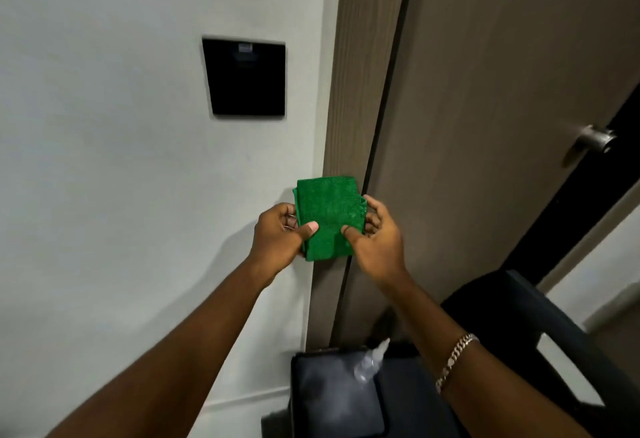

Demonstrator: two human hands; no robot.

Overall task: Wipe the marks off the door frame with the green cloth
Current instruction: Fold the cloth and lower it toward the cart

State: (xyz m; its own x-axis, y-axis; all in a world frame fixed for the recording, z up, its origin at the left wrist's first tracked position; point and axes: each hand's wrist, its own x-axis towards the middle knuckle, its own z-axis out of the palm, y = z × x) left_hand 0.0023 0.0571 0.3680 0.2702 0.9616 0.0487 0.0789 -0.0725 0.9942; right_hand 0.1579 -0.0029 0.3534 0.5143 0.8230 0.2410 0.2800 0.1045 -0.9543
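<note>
green cloth (325, 216): nubbly woven fabric, matt
door frame (349, 91): brown wood-grain, matt
door (502, 91): same wood-grain finish, smooth
door handle (594, 139): brushed metal
wall (104, 126): matt white paint
wall panel (246, 81): glossy black
bracelet (455, 359): shiny metal chain

wall panel (246, 78) left of door frame (360, 67)

A single head-worn wide-angle view looks forward and slightly down along both outstretched forearms, close to a white wall (104, 160). The fingers (375, 210) sit near the picture's centre; beyond them rises the brown door frame (360, 74), with the door (502, 91) to their right.
</note>
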